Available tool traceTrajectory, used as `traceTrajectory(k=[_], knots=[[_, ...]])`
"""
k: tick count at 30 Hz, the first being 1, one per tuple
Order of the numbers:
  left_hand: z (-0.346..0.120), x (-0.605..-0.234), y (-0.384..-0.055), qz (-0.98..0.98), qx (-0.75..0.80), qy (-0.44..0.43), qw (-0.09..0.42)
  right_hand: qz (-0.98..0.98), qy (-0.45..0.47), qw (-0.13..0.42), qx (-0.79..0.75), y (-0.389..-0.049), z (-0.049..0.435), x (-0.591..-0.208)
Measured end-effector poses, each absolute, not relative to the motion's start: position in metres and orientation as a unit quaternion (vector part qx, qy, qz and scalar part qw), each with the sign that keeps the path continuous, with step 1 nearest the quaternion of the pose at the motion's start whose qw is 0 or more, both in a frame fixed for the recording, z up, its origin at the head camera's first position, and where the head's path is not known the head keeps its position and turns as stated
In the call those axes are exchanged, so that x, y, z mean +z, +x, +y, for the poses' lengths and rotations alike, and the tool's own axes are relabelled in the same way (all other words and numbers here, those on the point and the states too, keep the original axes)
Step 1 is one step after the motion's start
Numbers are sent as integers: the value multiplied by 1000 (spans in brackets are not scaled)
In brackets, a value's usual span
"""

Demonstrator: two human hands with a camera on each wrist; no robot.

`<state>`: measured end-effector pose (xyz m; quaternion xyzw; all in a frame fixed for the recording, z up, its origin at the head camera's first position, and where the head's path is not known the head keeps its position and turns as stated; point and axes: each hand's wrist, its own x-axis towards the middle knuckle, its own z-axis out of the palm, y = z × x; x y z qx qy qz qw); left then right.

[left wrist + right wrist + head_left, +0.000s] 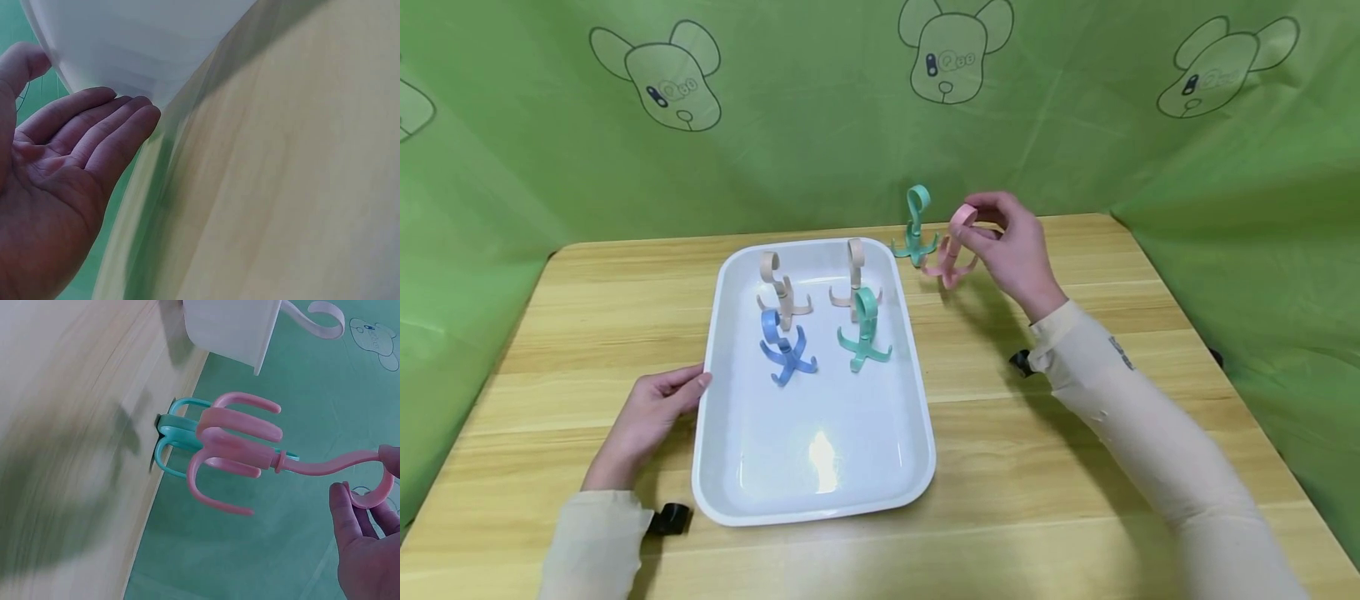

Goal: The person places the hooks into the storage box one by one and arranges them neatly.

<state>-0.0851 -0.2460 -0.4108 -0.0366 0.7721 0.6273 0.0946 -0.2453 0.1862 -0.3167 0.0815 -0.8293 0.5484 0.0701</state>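
Observation:
My right hand [1017, 250] pinches the curled top of a pink four-prong hanging hook [237, 447]. The pink hook hangs prongs down, just off the tray's right side. Close by, a green hook [914, 242] stands on the table near its back edge; the pink one partly covers it in the right wrist view. My left hand [651, 421] touches the left side of a white tray [816, 512], thumb at the rim and straight fingers against the outer wall. Inside the tray stand two beige hooks [786, 304], a blue hook [788, 358] and another green hook [865, 333].
The wooden table [1030, 500] backs onto a green curtain [812, 150] printed with mouse-like heads. Dark wrist cameras [670, 519] stick out from both sleeves. The tray takes up the middle of the table.

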Motion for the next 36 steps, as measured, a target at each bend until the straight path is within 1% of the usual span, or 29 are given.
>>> traceTrajectory(k=[11, 36], knots=[[-247, -411, -85, 772, 626, -37, 99, -837, 107, 75, 532, -235, 186, -307], [-247, -409, -84, 775, 622, -43, 107, -825, 194, 83, 524, -191, 178, -282]])
